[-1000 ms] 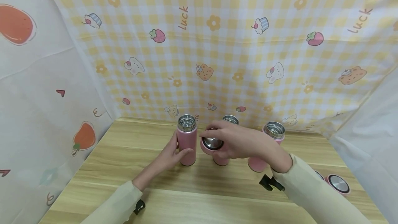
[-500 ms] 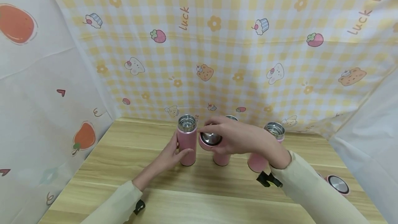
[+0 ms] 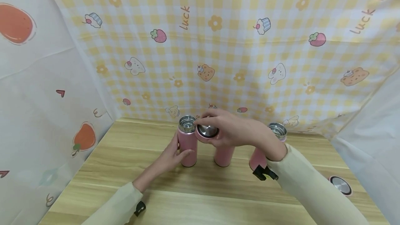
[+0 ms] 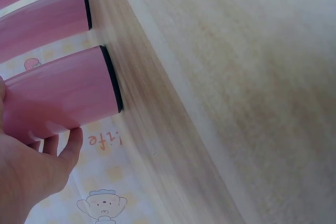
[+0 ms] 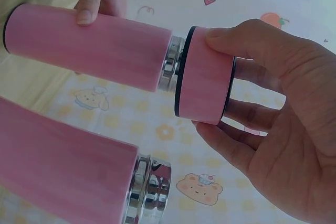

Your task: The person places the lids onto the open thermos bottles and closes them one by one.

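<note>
A pink vacuum flask (image 3: 188, 145) stands upright and uncapped, its steel neck showing. My left hand (image 3: 171, 156) grips its lower body from the left side; in the left wrist view the fingers curl around the pink wall (image 4: 65, 93). Between the thumb and fingers of my right hand (image 3: 242, 129) is a pink lid (image 3: 207, 131) with a steel top and black rims. The right wrist view puts that lid (image 5: 205, 74) overlapping the flask's steel neck (image 5: 170, 64). Behind my right hand stands a second pink flask (image 3: 223, 156), its mouth hidden from the head.
A third open flask (image 3: 257, 159) stands to the right, partly covered by my right wrist. Another lid (image 3: 341, 185) lies at the table's right side. A yellow checked cloth (image 3: 215, 55) hangs behind the wooden table (image 3: 193, 207).
My right hand has lifted the lid up and leftward to the mouth of the gripped flask. The left hand and its flask have stayed in place.
</note>
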Available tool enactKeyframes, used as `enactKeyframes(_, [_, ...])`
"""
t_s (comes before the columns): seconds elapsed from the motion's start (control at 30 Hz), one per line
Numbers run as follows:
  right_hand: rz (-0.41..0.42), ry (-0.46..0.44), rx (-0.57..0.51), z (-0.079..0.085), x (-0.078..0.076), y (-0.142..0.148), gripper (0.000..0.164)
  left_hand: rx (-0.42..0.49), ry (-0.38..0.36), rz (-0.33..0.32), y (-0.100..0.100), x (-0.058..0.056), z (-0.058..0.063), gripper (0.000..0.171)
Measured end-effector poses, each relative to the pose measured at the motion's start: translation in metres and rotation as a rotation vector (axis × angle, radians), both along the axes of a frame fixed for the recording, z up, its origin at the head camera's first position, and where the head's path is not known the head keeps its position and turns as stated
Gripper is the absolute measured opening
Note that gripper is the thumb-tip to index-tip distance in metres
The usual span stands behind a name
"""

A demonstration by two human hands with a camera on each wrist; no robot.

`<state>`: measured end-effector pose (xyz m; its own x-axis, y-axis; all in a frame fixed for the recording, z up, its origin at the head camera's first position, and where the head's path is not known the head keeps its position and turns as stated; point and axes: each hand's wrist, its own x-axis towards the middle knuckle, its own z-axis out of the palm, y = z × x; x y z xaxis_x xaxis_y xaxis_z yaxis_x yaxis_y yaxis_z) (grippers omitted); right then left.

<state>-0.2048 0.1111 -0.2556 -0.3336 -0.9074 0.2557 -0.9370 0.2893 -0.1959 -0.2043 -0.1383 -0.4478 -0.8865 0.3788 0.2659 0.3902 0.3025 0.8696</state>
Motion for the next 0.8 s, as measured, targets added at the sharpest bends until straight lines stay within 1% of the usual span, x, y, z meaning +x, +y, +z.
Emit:
enactKeyframes(0.2, [-0.043, 0.023, 0.039, 0.005, -0.003, -0.004, 0.042, 0.017, 0.043, -0.018, 0.0, -0.001, -0.001, 0.087])
enactKeyframes(0.3, [-0.056, 0.011, 0.047, 0.007, -0.005, -0.007, 0.047, 0.017, 0.044, -0.017, 0.0, 0.0, -0.001, 0.087])
enactKeyframes(0.53, [-0.034, -0.025, 0.021, 0.011, -0.014, -0.015, 0.051, 0.016, 0.009, -0.016, -0.001, 0.001, 0.002, 0.09])
enactKeyframes(0.8, [-0.027, -0.067, 0.032, 0.014, -0.02, -0.022, 0.054, 0.039, 0.031, -0.038, 0.0, 0.002, 0.001, 0.092])
